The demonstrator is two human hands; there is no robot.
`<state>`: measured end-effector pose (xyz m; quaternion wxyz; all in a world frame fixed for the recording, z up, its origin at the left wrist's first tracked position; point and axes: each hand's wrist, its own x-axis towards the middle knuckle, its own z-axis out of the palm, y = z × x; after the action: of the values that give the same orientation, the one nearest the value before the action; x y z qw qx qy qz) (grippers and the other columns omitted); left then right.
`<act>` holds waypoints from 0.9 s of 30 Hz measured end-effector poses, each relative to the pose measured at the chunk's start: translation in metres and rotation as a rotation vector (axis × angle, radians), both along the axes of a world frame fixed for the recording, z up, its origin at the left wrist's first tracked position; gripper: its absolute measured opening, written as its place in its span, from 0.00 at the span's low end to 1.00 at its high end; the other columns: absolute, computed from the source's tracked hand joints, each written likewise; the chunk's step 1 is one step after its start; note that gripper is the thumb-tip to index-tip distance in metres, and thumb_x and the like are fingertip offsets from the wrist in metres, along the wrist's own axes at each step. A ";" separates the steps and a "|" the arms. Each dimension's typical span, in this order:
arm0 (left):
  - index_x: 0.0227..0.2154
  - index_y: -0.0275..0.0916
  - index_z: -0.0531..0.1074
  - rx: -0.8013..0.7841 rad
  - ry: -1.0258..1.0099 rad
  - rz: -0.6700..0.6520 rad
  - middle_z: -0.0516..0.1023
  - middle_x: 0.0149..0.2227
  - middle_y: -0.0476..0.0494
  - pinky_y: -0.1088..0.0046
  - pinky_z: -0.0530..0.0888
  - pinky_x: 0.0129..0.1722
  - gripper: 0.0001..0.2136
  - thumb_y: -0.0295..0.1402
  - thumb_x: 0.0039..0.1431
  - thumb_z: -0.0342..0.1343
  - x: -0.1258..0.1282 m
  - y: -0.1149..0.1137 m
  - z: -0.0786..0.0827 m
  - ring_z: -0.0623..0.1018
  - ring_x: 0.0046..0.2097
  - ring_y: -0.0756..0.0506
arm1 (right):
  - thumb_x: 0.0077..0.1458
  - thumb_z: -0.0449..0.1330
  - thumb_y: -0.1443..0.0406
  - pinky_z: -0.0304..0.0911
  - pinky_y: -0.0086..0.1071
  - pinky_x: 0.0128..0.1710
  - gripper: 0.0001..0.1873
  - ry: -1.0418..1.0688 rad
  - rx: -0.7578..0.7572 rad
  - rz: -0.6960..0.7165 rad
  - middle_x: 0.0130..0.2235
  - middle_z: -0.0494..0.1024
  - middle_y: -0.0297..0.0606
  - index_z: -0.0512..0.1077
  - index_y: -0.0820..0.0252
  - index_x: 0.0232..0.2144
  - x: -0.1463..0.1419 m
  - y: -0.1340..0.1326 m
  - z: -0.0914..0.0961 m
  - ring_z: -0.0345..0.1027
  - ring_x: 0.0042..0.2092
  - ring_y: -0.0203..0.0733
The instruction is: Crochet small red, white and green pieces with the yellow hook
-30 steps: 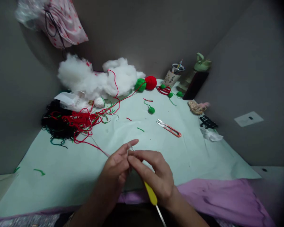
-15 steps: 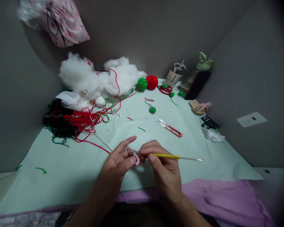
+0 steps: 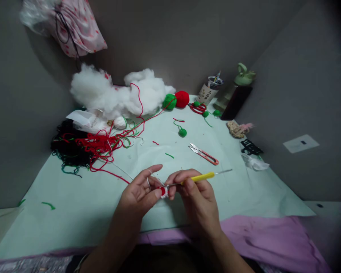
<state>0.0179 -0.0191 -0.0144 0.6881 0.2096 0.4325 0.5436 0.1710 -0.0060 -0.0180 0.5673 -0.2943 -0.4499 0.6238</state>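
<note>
My left hand (image 3: 140, 191) pinches a small red and white crochet piece (image 3: 164, 192) between thumb and fingers. White yarn (image 3: 122, 169) runs from the tangle at the left up over my raised left index finger. In my right hand (image 3: 200, 197) is a yellow-handled crochet hook (image 3: 201, 177), its thin metal tip at the piece's upper edge and its other metal end pointing right. My right fingertips are close beside the piece. Just beyond my hands lie orange thread snips (image 3: 204, 154) and a small green crochet ball (image 3: 182, 132).
Red yarn (image 3: 98, 146) tangles with black yarn (image 3: 71, 148) at the left. White stuffing (image 3: 147, 93) is heaped at the back beside green (image 3: 169, 101) and red yarn balls (image 3: 182, 99). Red-handled scissors (image 3: 198, 109), a pen cup (image 3: 207, 94) and a dark phone-like slab (image 3: 236, 102) stand or lie at back right.
The crochet hook has tilted, its free right end now higher and further left. The crochet piece has turned to show more red. My right hand has shifted slightly.
</note>
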 end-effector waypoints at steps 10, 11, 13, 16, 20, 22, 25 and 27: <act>0.48 0.42 0.81 0.077 0.174 0.154 0.78 0.28 0.54 0.70 0.71 0.49 0.22 0.25 0.48 0.70 0.008 -0.005 -0.001 0.77 0.39 0.47 | 0.70 0.54 0.69 0.79 0.38 0.43 0.15 -0.817 0.797 -0.171 0.45 0.84 0.43 0.74 0.55 0.54 0.011 -0.008 0.002 0.80 0.46 0.45; 0.48 0.43 0.81 0.091 0.164 0.153 0.78 0.28 0.54 0.71 0.71 0.49 0.22 0.26 0.48 0.71 0.008 -0.005 -0.002 0.77 0.39 0.48 | 0.69 0.56 0.69 0.79 0.38 0.43 0.16 -0.873 0.872 -0.198 0.45 0.84 0.43 0.74 0.54 0.56 0.010 -0.008 -0.001 0.80 0.46 0.46; 0.50 0.43 0.80 0.067 0.084 0.101 0.79 0.29 0.54 0.73 0.72 0.46 0.24 0.27 0.47 0.72 0.006 -0.005 -0.003 0.77 0.38 0.48 | 0.68 0.59 0.69 0.80 0.38 0.43 0.18 -0.922 0.913 -0.247 0.45 0.84 0.42 0.74 0.51 0.57 0.009 -0.009 -0.006 0.80 0.46 0.46; 0.53 0.41 0.79 -0.068 -0.108 -0.029 0.80 0.30 0.51 0.74 0.73 0.41 0.26 0.31 0.48 0.74 -0.001 -0.004 0.000 0.78 0.35 0.49 | 0.68 0.59 0.70 0.78 0.39 0.44 0.19 -0.831 0.723 -0.249 0.45 0.82 0.41 0.75 0.49 0.57 0.010 -0.014 -0.005 0.78 0.46 0.45; 0.50 0.37 0.81 -0.135 -0.177 -0.021 0.80 0.31 0.49 0.72 0.75 0.42 0.22 0.31 0.51 0.73 -0.006 -0.002 0.003 0.79 0.34 0.49 | 0.71 0.55 0.68 0.73 0.38 0.40 0.14 -0.426 0.359 -0.243 0.38 0.79 0.39 0.80 0.52 0.47 0.011 -0.016 0.006 0.74 0.39 0.42; 0.49 0.38 0.81 -0.089 -0.145 -0.011 0.81 0.31 0.49 0.74 0.74 0.40 0.21 0.31 0.50 0.74 -0.004 -0.002 0.001 0.79 0.33 0.49 | 0.71 0.56 0.66 0.71 0.36 0.37 0.12 -0.298 0.251 -0.181 0.37 0.78 0.38 0.81 0.52 0.44 0.009 -0.013 0.009 0.73 0.36 0.40; 0.48 0.39 0.81 -0.024 -0.097 0.004 0.81 0.31 0.49 0.75 0.72 0.39 0.20 0.30 0.50 0.73 0.001 -0.003 -0.004 0.78 0.34 0.50 | 0.70 0.59 0.64 0.71 0.35 0.38 0.10 -0.273 0.206 -0.100 0.39 0.79 0.39 0.83 0.53 0.43 0.004 -0.007 0.008 0.73 0.38 0.40; 0.50 0.40 0.80 -0.002 -0.082 0.014 0.81 0.32 0.49 0.73 0.73 0.41 0.21 0.29 0.51 0.72 0.003 -0.003 -0.006 0.78 0.35 0.49 | 0.70 0.60 0.63 0.71 0.34 0.39 0.10 -0.276 0.200 -0.095 0.40 0.80 0.40 0.83 0.52 0.43 0.002 -0.005 0.005 0.73 0.42 0.41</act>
<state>0.0204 -0.0225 -0.0209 0.7015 0.1834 0.4063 0.5560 0.1730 -0.0110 -0.0126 0.5555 -0.3404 -0.5688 0.5021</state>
